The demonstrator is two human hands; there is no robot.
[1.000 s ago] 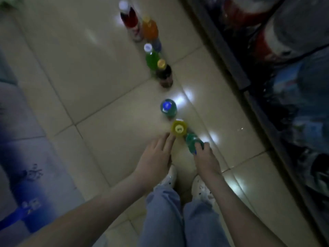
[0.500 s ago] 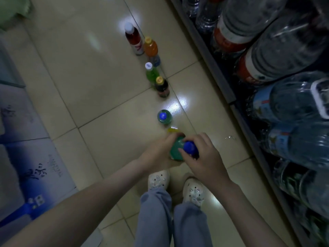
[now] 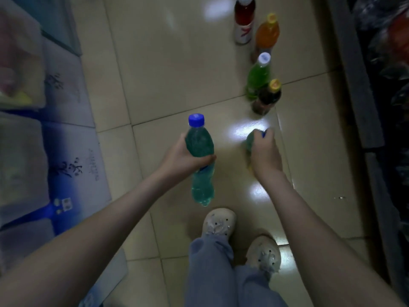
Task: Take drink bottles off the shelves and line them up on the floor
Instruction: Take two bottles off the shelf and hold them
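Evidently the row is being extended toward the person: the left hand [image 3: 186, 159] wraps round the middle of a teal bottle [image 3: 200, 140], held upright and seemingly clear of the floor [image 3: 166, 85], well to the near left of the dark bottle [image 3: 266, 99]. The right hand [image 3: 265, 155] clasps the top of a second teal bottle [image 3: 251, 140] just nearer than the dark bottle, probably steadying it in line. Counted, that makes two teal in hand and four standing: dark, then green [image 3: 259, 74], orange [image 3: 266, 34] and red [image 3: 243, 18] beyond it.
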